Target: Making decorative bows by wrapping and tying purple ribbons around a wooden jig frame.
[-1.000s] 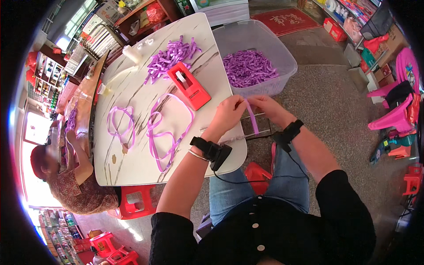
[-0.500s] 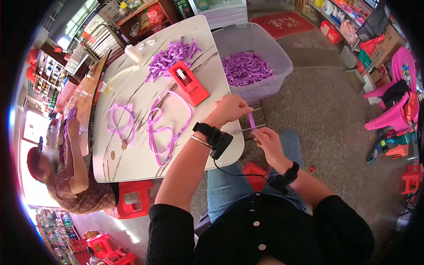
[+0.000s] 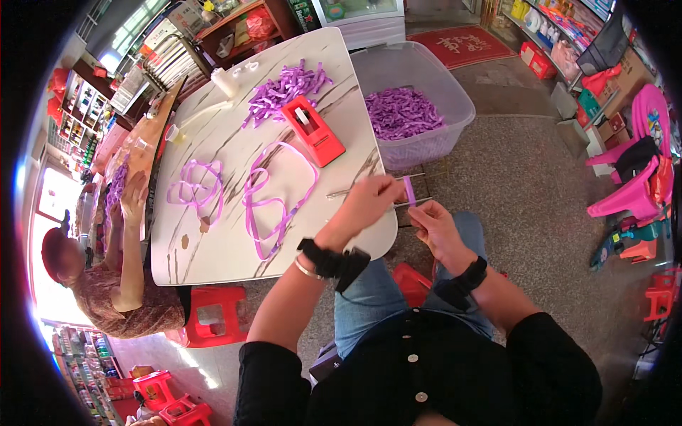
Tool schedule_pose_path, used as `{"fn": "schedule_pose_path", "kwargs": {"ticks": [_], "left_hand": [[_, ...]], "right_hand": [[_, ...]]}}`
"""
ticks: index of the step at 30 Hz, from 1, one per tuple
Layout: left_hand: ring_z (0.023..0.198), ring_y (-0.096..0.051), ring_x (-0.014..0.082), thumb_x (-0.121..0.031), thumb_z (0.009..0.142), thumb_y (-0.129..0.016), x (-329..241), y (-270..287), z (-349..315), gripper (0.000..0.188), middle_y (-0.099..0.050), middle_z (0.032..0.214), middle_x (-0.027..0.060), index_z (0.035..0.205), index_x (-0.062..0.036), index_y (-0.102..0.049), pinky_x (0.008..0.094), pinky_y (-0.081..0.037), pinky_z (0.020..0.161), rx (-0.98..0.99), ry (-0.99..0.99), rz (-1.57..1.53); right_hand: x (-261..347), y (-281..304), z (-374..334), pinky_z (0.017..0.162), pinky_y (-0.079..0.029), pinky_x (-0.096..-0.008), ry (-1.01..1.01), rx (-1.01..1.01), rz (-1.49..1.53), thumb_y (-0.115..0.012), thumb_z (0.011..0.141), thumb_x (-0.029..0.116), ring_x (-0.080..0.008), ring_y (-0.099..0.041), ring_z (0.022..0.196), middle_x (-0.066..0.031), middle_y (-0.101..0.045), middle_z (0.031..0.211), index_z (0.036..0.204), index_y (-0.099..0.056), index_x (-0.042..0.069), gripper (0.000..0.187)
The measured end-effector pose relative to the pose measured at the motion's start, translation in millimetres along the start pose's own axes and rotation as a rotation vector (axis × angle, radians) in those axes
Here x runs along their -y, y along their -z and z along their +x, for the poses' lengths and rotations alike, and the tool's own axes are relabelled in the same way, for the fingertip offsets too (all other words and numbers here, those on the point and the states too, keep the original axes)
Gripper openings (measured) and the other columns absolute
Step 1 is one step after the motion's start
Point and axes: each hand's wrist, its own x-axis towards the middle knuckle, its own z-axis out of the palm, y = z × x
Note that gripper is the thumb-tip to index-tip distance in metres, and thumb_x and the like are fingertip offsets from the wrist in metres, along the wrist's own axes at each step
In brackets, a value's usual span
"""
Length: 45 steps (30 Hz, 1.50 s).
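Observation:
A short strip of purple ribbon (image 3: 410, 192) lies across two thin metal rods (image 3: 419, 175) that stick out past the table's right edge. My left hand (image 3: 371, 204) is closed, its bent fingertips against the ribbon's upper part; they partly hide what they pinch. Just below, my right hand (image 3: 435, 228) pinches the ribbon's lower end between thumb and fingers. Loose loops of lilac ribbon (image 3: 250, 227) lie on the table left of my left arm, with a smaller tangle (image 3: 190, 186) further left. A red tape dispenser (image 3: 320, 138) stands beyond my left hand.
Purple ribbon pieces are heaped on the marbled table (image 3: 213, 259) and in a clear plastic tub (image 3: 462, 106) beside it. A white bottle (image 3: 224, 82) stands at the back. Another person (image 3: 128, 284) works at the left table. Pink chairs (image 3: 629, 188) stand at right.
My left hand has shifted slightly down and its wrist has turned; more of the rods shows. My right hand stays near the ribbon's lower end. The other person's hand has risen.

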Motion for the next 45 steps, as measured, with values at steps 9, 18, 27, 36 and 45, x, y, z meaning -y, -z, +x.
{"fn": "schedule_pose_path", "kwargs": {"ticks": [9, 18, 27, 36, 45], "left_hand": [[0.046, -0.038, 0.0069, -0.025, 0.092, -0.035, -23.5, -31.0, -54.2, 0.033, -0.041, 0.057, -0.0009, 0.117, -0.0027, -0.041, 0.0203, -0.029, 0.041, 0.194, 0.588, -0.755], [0.045, -0.028, 0.0081, -0.016, 0.090, -0.034, -2.2, -42.8, -43.0, 0.012, -0.026, 0.055, -0.0027, 0.096, -0.0101, -0.042, 0.0211, -0.026, 0.044, 0.270, 0.674, -1.782], [0.053, -0.032, 0.0091, -0.012, 0.089, -0.034, 13.2, -42.8, -51.8, 0.022, -0.029, 0.058, -0.0021, 0.109, -0.0118, -0.042, 0.0234, -0.030, 0.052, 0.386, 0.445, -1.876], [0.056, -0.034, 0.0091, -0.010, 0.086, -0.038, 16.6, -47.1, -50.6, 0.025, -0.032, 0.061, -0.0012, 0.111, -0.0136, -0.039, 0.0224, -0.030, 0.054, 0.462, 0.388, -1.908], [0.055, -0.034, 0.0093, -0.008, 0.085, -0.039, 14.7, -43.7, -50.2, 0.019, -0.032, 0.061, -0.0004, 0.103, -0.0143, -0.040, 0.0221, -0.030, 0.052, 0.436, 0.433, -1.922]], "right_hand": [[12.5, -1.4, -3.8, 0.048, -0.035, -0.0168, -0.034, 0.062, -0.076, -0.062, 0.079, 0.018, -0.0032, -0.051, 0.062, 0.0019, -0.059, 0.073, 0.083, -0.059, 0.009, 0.010], [41.8, -1.9, -3.2, 0.048, -0.035, -0.0176, -0.016, 0.135, -0.311, -0.061, 0.080, 0.026, -0.0038, -0.049, 0.057, 0.0020, -0.058, 0.068, 0.082, -0.061, 0.006, 0.020], [112.4, -80.6, 73.6, 0.057, -0.042, -0.0230, 0.596, 0.460, -0.862, -0.059, 0.080, 0.032, -0.0100, -0.055, 0.062, -0.0025, -0.060, 0.069, 0.083, -0.060, 0.002, 0.030], [94.5, -170.1, 159.2, 0.068, -0.045, -0.0273, 0.269, 0.468, -1.002, -0.069, 0.069, 0.028, -0.0138, -0.060, 0.066, -0.0084, -0.065, 0.069, 0.074, -0.066, 0.002, 0.027], [116.1, -176.7, 115.6, 0.042, -0.019, -0.0188, 0.045, 0.532, -0.828, -0.066, 0.073, 0.030, -0.0011, -0.038, 0.051, 0.0036, -0.061, 0.074, 0.084, -0.064, 0.010, 0.023]]}}
